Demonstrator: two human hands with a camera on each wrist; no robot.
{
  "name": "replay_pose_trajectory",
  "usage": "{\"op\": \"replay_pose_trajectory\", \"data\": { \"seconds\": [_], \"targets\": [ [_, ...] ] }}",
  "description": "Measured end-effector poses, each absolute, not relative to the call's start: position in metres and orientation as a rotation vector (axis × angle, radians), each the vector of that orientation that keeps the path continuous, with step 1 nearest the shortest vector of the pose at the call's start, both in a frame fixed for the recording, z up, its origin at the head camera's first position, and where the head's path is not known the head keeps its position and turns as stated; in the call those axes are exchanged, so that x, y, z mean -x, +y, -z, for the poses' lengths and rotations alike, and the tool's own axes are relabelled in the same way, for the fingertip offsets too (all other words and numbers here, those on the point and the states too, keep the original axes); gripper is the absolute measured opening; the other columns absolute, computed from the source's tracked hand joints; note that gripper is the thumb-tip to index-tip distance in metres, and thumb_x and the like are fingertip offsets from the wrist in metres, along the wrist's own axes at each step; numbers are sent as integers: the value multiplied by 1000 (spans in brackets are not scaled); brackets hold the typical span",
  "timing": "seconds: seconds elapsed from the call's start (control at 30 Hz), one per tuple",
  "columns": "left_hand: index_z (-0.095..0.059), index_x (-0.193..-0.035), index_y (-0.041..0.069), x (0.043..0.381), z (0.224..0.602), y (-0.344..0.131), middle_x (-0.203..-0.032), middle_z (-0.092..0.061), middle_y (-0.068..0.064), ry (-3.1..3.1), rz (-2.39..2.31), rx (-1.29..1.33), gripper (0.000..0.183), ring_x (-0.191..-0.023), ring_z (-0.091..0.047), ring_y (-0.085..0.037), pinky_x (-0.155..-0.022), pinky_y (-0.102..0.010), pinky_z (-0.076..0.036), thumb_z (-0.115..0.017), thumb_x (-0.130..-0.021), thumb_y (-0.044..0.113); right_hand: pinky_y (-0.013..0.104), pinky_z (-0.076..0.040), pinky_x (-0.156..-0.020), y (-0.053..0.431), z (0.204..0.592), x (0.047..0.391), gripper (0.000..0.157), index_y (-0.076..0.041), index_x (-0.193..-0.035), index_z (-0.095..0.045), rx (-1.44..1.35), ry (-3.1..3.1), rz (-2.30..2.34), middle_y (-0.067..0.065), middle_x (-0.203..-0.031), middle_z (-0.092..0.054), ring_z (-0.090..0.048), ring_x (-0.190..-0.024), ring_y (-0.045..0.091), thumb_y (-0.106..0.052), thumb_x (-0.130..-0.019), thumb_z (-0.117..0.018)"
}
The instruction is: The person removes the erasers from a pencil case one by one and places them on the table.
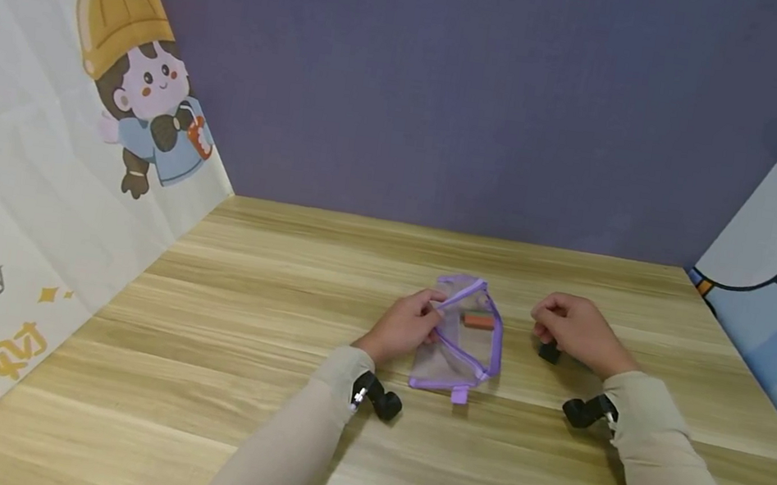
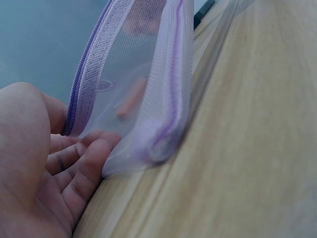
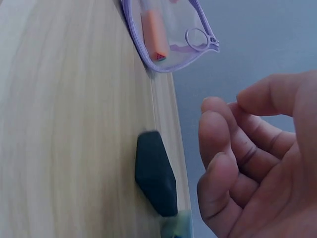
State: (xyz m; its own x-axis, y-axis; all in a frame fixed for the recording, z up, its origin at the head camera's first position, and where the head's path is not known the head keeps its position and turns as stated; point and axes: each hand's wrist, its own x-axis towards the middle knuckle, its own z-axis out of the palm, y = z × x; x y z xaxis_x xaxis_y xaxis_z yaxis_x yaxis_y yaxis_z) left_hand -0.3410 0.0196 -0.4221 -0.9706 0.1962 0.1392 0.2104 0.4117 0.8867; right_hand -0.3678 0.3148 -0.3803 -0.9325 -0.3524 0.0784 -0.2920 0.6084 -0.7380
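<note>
A see-through mesh zipper pouch [image 1: 447, 367] with purple trim lies on the table with its zip undone. My left hand [image 1: 402, 327] pinches its near-left opening edge between thumb and fingers, and the left wrist view shows the zipper edge [image 2: 79, 94] raised there. Inside the pouch rests an orange bar [image 3: 154, 37] with a patterned end. To the pouch's right, my right hand [image 1: 580, 332] hovers with loosely curled fingers and holds nothing. Close below it on the table is a small dark faceted block [image 3: 156, 173]; its kind is unclear.
A pale greenish translucent piece [image 3: 177, 225] shows beside the dark block in the right wrist view. The wood-grain table [image 1: 195, 348] meets a dark blue-grey panel [image 1: 483, 98] at the back. Printed cloths [image 1: 6, 98] hang at both sides.
</note>
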Motion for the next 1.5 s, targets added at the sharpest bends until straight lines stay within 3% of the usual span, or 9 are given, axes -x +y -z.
{"op": "replay_pose_trajectory", "data": {
  "seconds": [0.57,0.77,1.5],
  "targets": [
    [-61,-133,11,342,423,17,-83,-64,-3,-2626,1663,366,33,-67,-64,-14,-60,-27,-54,-56,-101,16,31,-52,-58,297,383,375,29,2,-107,-66,608,2703,1256,12,-88,-69,-64,-76,24,-24,-105,-54],
    [-62,-132,11,343,424,17,-81,-64,-2,-2627,1655,369,32,-66,-63,-13,-59,-26,-53,-57,-100,15,37,-53,-56,286,384,380,25,0,-103,-67,603,2671,1277,14,-86,-68,-62,-74,28,-22,-105,-54],
    [-61,-132,10,343,424,20,-80,-64,-2,-2633,1642,384,32,-65,-63,-12,-58,-26,-53,-56,-101,15,36,-54,-61,266,387,386,25,0,-110,-68,667,2569,1188,10,-85,-68,-63,-76,24,-22,-102,-60]
  ]
}}
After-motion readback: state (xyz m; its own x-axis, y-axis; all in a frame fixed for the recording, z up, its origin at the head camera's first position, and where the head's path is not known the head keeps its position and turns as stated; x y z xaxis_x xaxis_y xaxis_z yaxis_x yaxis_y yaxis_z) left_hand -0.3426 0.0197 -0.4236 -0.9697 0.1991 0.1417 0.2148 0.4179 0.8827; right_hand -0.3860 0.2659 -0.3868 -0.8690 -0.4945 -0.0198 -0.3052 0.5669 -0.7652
